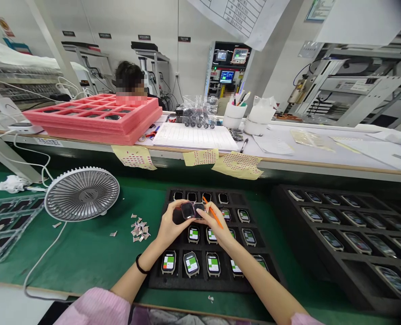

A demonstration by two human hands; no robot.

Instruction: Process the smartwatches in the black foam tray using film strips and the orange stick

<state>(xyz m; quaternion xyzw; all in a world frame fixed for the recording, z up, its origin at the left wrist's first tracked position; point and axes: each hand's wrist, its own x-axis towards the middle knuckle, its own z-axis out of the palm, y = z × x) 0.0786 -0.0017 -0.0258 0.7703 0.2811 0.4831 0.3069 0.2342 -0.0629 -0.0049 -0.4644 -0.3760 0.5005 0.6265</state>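
Note:
Above a black foam tray (pixel 203 283) of watches, my left hand (pixel 171 223) has its fingers round a dark watch face (pixel 187 211). My right hand (pixel 214 223) meets it there, fingers closed on a second small dark square piece (pixel 199 208) beside the first. An orange stick (pixel 214 213) is also tucked in my right hand, slanting across its fingers. Below the hands, several watches show lit green and white screens, such as one watch (pixel 213 264) in the front row. The watches in the back row have dark screens.
A round fan (pixel 82 194) stands at the left, with small scraps (pixel 140 230) beside it. Another black tray (pixel 351 271) of watches lies right. Clear trays (pixel 9 225) lie far left. A shelf (pixel 281 164) behind bears a pink foam tray (pixel 129 131); a person (pixel 130 81) is beyond.

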